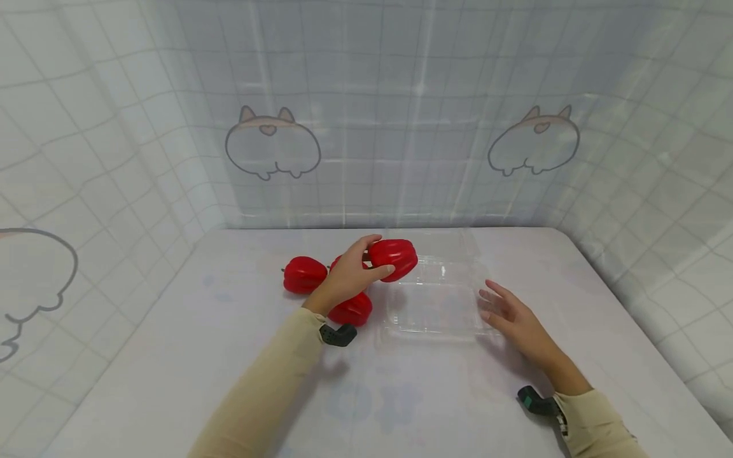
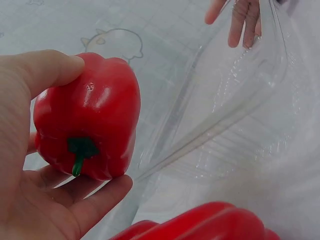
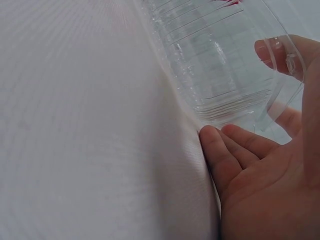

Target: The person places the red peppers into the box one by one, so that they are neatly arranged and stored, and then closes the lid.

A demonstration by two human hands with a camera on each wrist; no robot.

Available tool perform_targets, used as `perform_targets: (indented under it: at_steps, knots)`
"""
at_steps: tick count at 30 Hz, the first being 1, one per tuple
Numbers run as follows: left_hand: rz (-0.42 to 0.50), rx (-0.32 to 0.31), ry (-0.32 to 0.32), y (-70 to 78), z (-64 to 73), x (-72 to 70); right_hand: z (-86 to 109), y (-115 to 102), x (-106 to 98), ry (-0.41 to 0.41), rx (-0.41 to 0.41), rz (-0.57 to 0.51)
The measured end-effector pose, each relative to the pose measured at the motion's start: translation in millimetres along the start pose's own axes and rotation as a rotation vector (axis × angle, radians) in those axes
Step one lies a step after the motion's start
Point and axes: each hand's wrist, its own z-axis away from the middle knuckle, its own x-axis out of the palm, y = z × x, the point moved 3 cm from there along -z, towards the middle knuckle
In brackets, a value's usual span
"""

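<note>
My left hand grips a red bell pepper between thumb and fingers, up over the left edge of a clear plastic container. In the left wrist view the held pepper shows its green stem toward the palm. The right hand is at the container's right side, fingers loosely bent. In the right wrist view, its fingertips are right at the container's lower edge, and the thumb overlaps the clear wall. Three more red peppers lie left of the container: one farthest left, one nearer me, one partly behind the left hand.
The container's clear lid stands open at the back. A white table lies under everything, with grid-patterned cloth walls at the back and both sides. Dark wrist devices are worn on both arms.
</note>
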Motion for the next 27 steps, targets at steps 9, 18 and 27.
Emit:
perform_targets:
  at_steps: [9,18,27]
  knots:
    - [0.001,0.04,-0.065,7.2,-5.0,5.4,0.1,1,0,-0.007,-0.006,0.055]
    - [0.102,-0.015,-0.122,12.9,-10.6,9.7,0.1,1,-3,-0.003,0.003,0.028]
    - [0.114,-0.032,-0.168,13.9,-20.4,16.5,-0.5,5,-3,-0.012,0.006,0.043]
